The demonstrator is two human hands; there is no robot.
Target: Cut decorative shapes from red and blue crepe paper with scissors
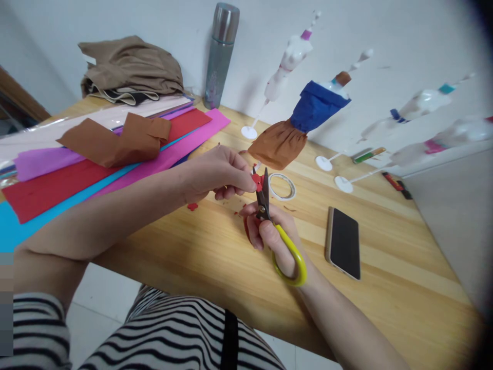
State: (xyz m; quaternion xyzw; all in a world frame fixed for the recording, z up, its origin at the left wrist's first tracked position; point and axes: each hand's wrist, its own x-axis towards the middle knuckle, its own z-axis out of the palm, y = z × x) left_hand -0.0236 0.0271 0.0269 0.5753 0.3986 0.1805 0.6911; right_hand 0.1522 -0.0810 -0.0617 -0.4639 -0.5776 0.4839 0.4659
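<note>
Between thumb and finger, my left hand [223, 172] pinches a small red paper piece [259, 182]. My right hand [275, 231] grips scissors [295, 262] with yellow and red handles, thumb through the yellow loop. The scissor blades are parted around the red piece, which partly hides them. A red flower-shaped cutout [192, 206] lies on the table below my left wrist, and tiny red scraps are scattered under my hands. Just behind the blades rests a roll of tape [282, 186].
Colored paper sheets [57, 190] and a brown cloth [131, 67] lie at left. A thermos [221, 56] stands at the back. Several white mannequins line the wall, one wearing a blue and brown paper dress [319, 106]. A phone [344, 242] lies at right.
</note>
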